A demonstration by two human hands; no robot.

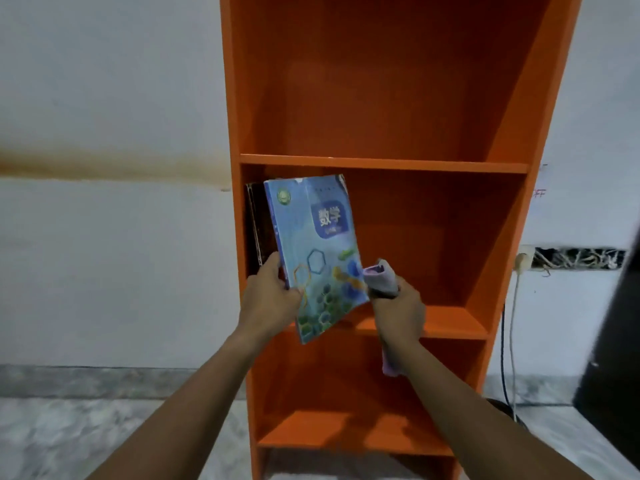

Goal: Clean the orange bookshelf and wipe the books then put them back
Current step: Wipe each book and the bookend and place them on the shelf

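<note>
At mid-frame, a blue maths textbook [315, 251] was gripped by the left hand [273, 296] before the orange bookshelf [381, 162] and could have been knocked loose by the purple cloth [382, 277] clutched in the right hand [398, 306].

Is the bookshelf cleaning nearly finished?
Partway, it seems. Done: a dark book stands at the left in the middle compartment of the orange bookshelf. In hand: the left hand holds a blue book in front of it, and the right hand grips a cloth by its cover. Left: shelving this book; other books, if any, are out of view.
</note>
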